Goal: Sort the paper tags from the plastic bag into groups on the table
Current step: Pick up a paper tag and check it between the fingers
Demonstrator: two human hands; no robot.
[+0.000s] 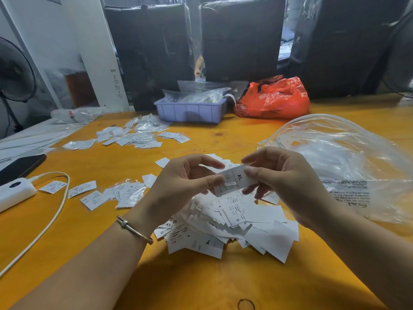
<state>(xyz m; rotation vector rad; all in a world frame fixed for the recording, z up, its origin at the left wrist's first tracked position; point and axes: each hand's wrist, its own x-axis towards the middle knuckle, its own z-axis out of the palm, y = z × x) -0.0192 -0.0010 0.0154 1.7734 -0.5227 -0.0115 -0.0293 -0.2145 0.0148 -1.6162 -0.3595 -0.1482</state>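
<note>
Paper tags lay in a loose white heap at the lower centre of the frame, on the orange tabletop, directly under both hands. One tag, the XL tag, was held up above the heap: the left hand pinched its lower left end between thumb and curled fingers, and the right hand pinched its upper right end the same way, so the strip was stretched flat between them.

Such slips looked featherlight, thin and limp (easily creased, and likely to cling in twos), so a fingertip pinch at a short edge seemed the safest hold, leaving the printed size letter readable.

Sorted groups of small rectangular tags lay at centre left of the frame, some glossy as if sleeved in film, with a nearer cluster left of the heap. The clear plastic bag sat crumpled and shiny at right, printed with warning text. A lilac ribbed plastic tray and a red crinkled bag stood at upper centre; a white power bank with its cable lay at left.
</note>
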